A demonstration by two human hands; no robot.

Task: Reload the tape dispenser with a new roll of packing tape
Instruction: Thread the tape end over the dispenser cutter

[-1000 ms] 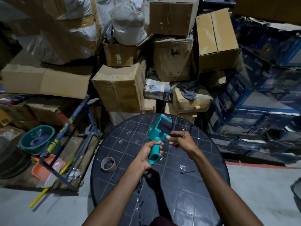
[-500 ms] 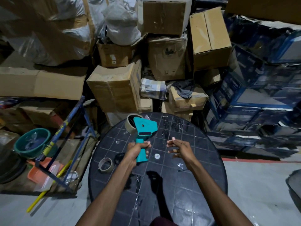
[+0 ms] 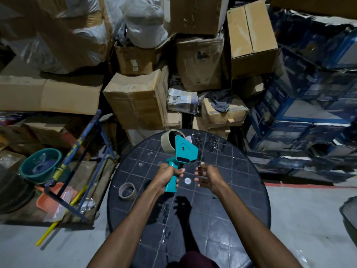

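Your left hand (image 3: 167, 176) is wrapped around the handle of the teal tape dispenser (image 3: 182, 157), holding it up over the round black table (image 3: 241, 200) with its head pointing away from you and a roll of tape (image 3: 169, 140) showing at its far end. Your right hand (image 3: 207, 176) hovers just beside the handle, fingers loosely curled and grasping nothing. A smaller, nearly used-up tape ring (image 3: 127, 191) lies flat on the table to the left of your left wrist, and cardboard boxes (image 3: 139, 99) are stacked beyond the table.
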